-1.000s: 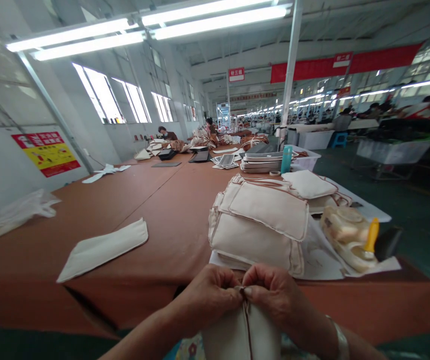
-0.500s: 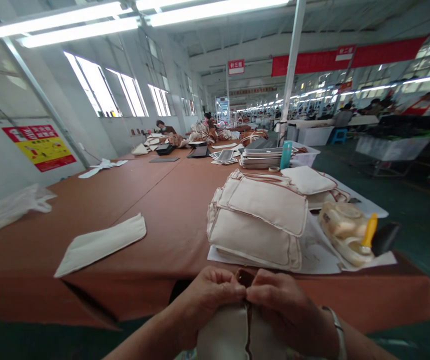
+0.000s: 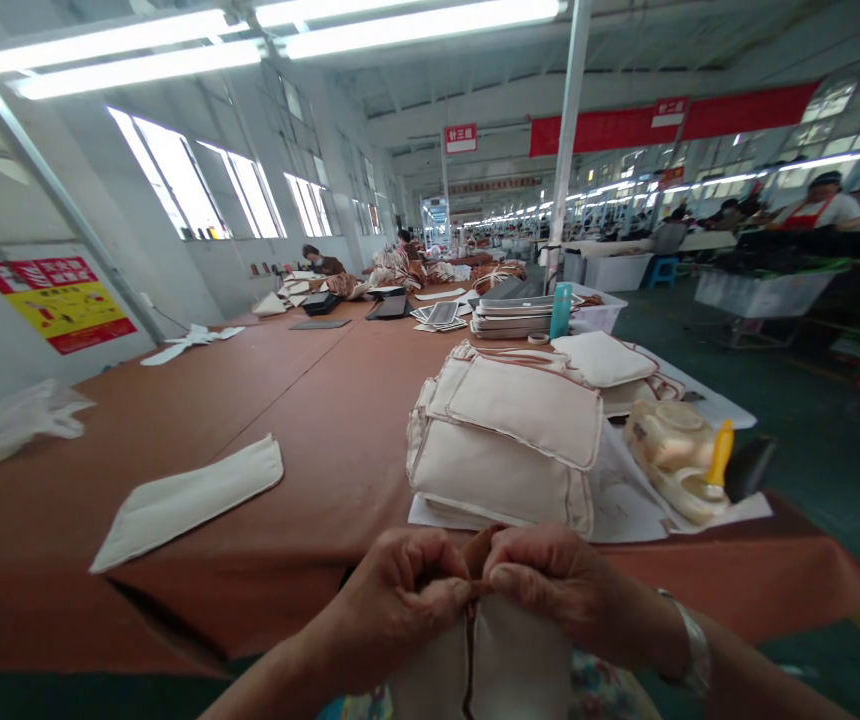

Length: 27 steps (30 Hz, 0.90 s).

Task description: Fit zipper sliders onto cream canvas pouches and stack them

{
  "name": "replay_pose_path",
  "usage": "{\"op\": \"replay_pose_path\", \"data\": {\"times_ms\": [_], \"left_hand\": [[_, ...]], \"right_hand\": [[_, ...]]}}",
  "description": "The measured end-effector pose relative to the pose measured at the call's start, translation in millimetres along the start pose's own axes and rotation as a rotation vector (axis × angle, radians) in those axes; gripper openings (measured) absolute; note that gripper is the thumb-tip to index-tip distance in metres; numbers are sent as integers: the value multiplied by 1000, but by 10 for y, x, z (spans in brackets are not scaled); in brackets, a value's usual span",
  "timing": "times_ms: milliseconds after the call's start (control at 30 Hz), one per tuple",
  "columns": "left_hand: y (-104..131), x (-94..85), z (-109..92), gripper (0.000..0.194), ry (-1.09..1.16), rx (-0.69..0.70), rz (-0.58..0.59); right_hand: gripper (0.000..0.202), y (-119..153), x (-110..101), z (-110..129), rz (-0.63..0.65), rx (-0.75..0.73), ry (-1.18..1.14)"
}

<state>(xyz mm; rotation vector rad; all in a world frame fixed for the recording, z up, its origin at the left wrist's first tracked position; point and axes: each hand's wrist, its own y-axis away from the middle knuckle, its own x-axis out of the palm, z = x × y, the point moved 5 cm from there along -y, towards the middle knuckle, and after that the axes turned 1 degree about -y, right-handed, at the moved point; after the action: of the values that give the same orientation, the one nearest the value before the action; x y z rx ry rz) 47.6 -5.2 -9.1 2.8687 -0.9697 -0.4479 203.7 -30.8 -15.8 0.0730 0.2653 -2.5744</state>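
At the table's near edge, a cream fabric bag piece [image 3: 524, 650] hangs below my hands, with a dark brown line down its middle. My left hand [image 3: 407, 590] is closed, thumb and fingers pinching the brown trim [image 3: 479, 550] at its top. Opposite it, my right hand [image 3: 565, 585] is closed on the same trim, thumb pressed against it. The fingertips of both hands almost meet, and they hide part of the trim. Just beyond lies a stack of cream bag pieces [image 3: 497, 465] with brown edges.
A flat cream piece [image 3: 190, 505] lies left on the brown-covered table [image 3: 310, 400]. At right, a cut plastic container [image 3: 666, 440] holds a yellow-handled tool [image 3: 720, 455]. Farther back are a turquoise bottle [image 3: 560, 310] and stacked panels [image 3: 509, 322]. Other people sit in the distance.
The view has turned slightly right. My hands have risen a little, and the brown trim between them shows more, bent up behind the fingers. Both hands keep their pinch.
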Motion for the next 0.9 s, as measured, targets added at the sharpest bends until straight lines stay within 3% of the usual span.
{"op": "replay_pose_path", "data": {"times_ms": [167,333,400,567,700,900], "left_hand": [[12,84,30,21,114,27,11],[-18,40,-34,14,-212,153,-108],[-13,13,-103,10,-264,163,-75],[28,-80,-117,20,-2,-74,118],[10,-58,-63,26,183,-156,155],[-58,96,52,13,434,-167,139]], "right_hand": [[38,-17,16,-164,-62,2,-3],[35,-35,-18,-99,-14,29,72],[35,-46,-44,-47,-9,37,121],[34,-53,-51,-37,-5,35,62],[30,-73,-17,-1,48,-15,-23],[31,-71,-52,-24,38,-3,-36]]}}
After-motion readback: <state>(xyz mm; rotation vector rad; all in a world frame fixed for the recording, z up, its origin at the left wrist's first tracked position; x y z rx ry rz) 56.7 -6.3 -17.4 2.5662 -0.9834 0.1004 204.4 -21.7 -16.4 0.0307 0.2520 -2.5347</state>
